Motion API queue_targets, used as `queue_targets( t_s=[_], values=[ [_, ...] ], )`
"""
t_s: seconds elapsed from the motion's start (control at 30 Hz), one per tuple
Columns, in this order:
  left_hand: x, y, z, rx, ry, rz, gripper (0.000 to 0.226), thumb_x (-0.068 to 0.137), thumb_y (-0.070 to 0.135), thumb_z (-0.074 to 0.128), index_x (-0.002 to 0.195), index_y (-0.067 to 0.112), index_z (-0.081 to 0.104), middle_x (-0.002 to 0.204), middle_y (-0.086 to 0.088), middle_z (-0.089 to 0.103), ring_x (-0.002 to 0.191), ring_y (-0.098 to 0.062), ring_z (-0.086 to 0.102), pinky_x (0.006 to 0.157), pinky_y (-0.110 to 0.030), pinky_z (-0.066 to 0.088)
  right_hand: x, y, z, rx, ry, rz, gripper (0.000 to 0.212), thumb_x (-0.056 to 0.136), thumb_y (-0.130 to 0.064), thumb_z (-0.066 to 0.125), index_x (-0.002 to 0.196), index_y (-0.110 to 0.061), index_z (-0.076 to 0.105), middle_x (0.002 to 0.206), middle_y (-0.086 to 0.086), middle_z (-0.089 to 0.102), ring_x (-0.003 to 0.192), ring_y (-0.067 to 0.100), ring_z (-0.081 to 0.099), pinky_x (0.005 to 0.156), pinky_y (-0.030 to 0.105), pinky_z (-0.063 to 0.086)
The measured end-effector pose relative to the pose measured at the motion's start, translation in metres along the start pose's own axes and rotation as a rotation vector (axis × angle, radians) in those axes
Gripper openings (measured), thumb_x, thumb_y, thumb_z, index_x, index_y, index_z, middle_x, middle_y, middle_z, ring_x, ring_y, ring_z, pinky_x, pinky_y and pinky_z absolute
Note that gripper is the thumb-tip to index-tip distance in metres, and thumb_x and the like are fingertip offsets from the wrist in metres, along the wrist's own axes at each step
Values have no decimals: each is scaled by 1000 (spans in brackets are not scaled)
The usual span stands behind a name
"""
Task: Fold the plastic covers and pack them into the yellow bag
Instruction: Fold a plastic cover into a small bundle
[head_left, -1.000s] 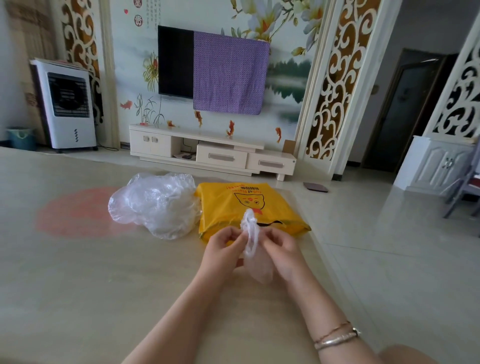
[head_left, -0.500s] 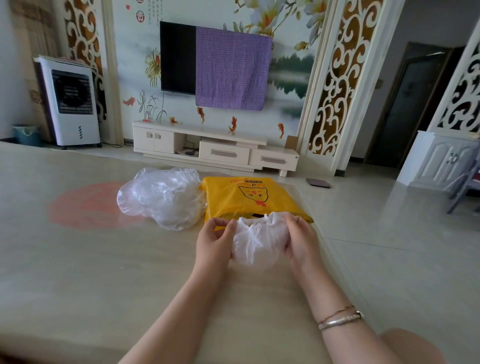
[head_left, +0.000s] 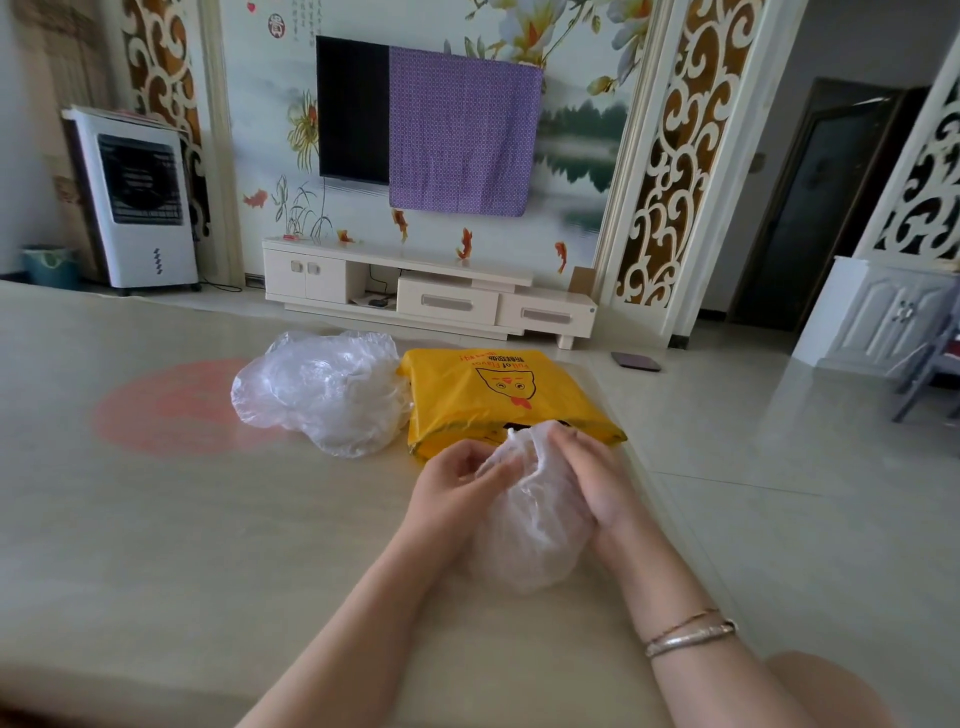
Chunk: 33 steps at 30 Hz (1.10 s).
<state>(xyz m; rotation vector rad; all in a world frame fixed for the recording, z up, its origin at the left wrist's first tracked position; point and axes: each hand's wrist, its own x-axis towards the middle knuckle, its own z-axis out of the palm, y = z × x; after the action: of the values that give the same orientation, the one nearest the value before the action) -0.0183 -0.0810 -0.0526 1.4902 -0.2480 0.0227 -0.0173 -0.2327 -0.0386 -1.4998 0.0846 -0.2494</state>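
- My left hand (head_left: 457, 486) curls its fingers round the near-left edge of a thin clear plastic cover (head_left: 530, 525); the thumb pinches the film
- My right hand (head_left: 589, 475) lies over the right side of the same cover, fingers bent and gripping the crumpled top; two bracelets (head_left: 688, 631) sit on that wrist
- The cover bulges between both hands, resting on the table (head_left: 208, 519) just in front of the yellow bag (head_left: 498, 395)
- The yellow bag lies flat, its dark opening facing my hands; a heap of clear plastic covers (head_left: 322, 389) touches its left side
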Motion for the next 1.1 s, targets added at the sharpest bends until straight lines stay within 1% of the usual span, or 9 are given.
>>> queue_targets(
  t_s=[0.17,0.3,0.43,0.57,0.67,0.73,0.83,0.97,1.1],
  values=[
    [8,-1,-8,-139,147,-26,7,81,16,73,80,10,69,69,-2,65,63,-16,58,60,-29,45,5,4,1,16,-130,96,54,88,-57,53,114,-12,68,112,12,71,106,27,68,97,46,50],
    [8,-1,-13,-198,218,14,13,85,9,69,90,-1,62,72,-6,68,62,-14,60,59,-28,45,3,7,3,57,-285,150,53,88,-61,51,113,-18,71,119,11,69,109,23,66,98,40,48],
    [7,-2,-12,-127,287,65,10,88,2,62,88,-1,53,73,-9,61,58,-10,57,49,-19,48,0,10,2,-88,-260,111,67,72,-55,76,118,-8,62,109,12,72,103,28,69,96,49,52],
    [7,2,-10,-220,145,28,24,69,9,73,79,10,51,77,-1,67,62,-11,63,56,-24,50,3,15,2,-102,-142,64,27,77,-28,80,94,-8,72,93,14,74,83,26,70,75,40,54],
    [5,6,-6,-348,-40,-82,35,66,22,79,80,13,49,73,2,64,64,-11,65,61,-27,50,7,12,-2,-84,-29,26,10,90,-21,67,93,-14,73,94,10,75,86,25,71,79,42,55],
    [4,12,-5,-429,-73,-167,28,90,34,62,74,15,49,68,4,63,65,-11,67,63,-27,50,8,12,-3,-104,-18,-4,11,92,-20,65,91,-17,75,93,8,75,88,26,69,82,42,54],
    [7,10,-9,-403,3,-165,34,90,42,59,75,13,49,71,-2,64,68,-18,66,69,-35,53,4,9,-4,-176,-53,-45,12,90,-20,67,92,-10,74,90,10,71,83,24,64,77,39,50],
    [2,7,-10,-251,-42,-166,37,74,29,77,98,7,60,86,-10,68,73,-22,64,69,-40,55,3,8,-1,-194,-68,-25,19,87,-23,70,101,-11,69,98,9,73,90,26,67,79,39,51],
    [2,4,-14,-235,-22,-122,9,93,10,61,94,8,69,79,-8,68,66,-15,66,66,-35,60,1,-1,-5,116,-92,137,38,90,-30,63,121,-7,62,114,16,68,101,27,66,82,37,54]
  ],
)
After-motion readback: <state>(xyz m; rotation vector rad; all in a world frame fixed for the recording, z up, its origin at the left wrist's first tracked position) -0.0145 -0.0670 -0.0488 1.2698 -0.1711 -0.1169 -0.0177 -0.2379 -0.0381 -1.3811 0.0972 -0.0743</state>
